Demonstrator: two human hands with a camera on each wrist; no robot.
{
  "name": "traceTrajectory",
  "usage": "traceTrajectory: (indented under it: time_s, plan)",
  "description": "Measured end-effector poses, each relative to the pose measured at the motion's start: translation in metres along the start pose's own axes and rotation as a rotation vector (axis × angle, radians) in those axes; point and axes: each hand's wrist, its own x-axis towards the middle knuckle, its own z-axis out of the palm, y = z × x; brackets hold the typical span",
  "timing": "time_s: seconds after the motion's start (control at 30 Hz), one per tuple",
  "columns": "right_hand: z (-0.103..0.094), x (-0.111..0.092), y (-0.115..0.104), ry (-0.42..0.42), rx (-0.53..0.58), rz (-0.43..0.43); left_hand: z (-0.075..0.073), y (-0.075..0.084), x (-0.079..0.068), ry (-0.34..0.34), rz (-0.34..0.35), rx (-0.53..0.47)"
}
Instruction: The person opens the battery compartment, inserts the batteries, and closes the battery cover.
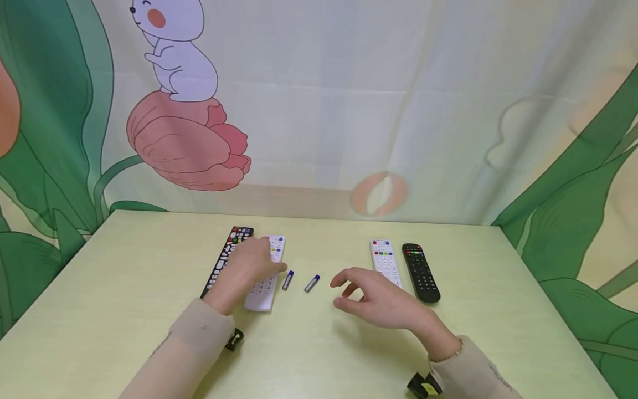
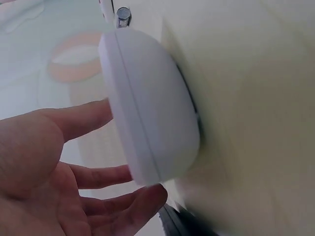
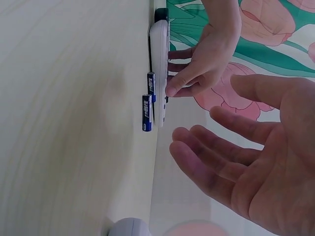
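My left hand [image 1: 247, 260] reaches over a white remote control [image 1: 260, 296], its thumb and fingers spread across the width. In the left wrist view the rounded end of that white remote [image 2: 152, 108] faces the camera, and fingers [image 2: 147, 196] bend at its lower edge. A black remote [image 1: 215, 271] lies partly hidden beside the left forearm. Two small batteries, one battery [image 1: 288, 280] near the white remote and another battery [image 1: 312, 284] farther right, lie on the table. My right hand [image 1: 381, 299] hovers with loosely bent fingers, holding nothing, nearest a second white remote [image 1: 384, 256].
Another black remote [image 1: 421, 272] lies at the right, next to the second white one. The pale table [image 1: 319, 354] ends at a printed curtain [image 1: 319, 111] behind. Black wrist-worn devices show at the left cuff [image 1: 234, 339] and right cuff [image 1: 423, 385].
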Motion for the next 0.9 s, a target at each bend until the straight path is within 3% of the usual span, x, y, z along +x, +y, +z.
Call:
traceTrajectory:
  time_s: [0.2, 0.57, 0.9]
  plan:
    - [-0.001, 0.0, 0.0, -0.015, -0.005, 0.017, -0.005, -0.004, -0.001, 0.032, 0.023, 0.038]
    - [-0.001, 0.0, 0.001, -0.048, -0.019, 0.02, -0.012, -0.017, -0.011, 0.151, 0.051, 0.099]
    - [-0.003, 0.0, 0.001, -0.057, -0.023, 0.009, -0.014, -0.036, -0.01, 0.107, -0.001, 0.136]
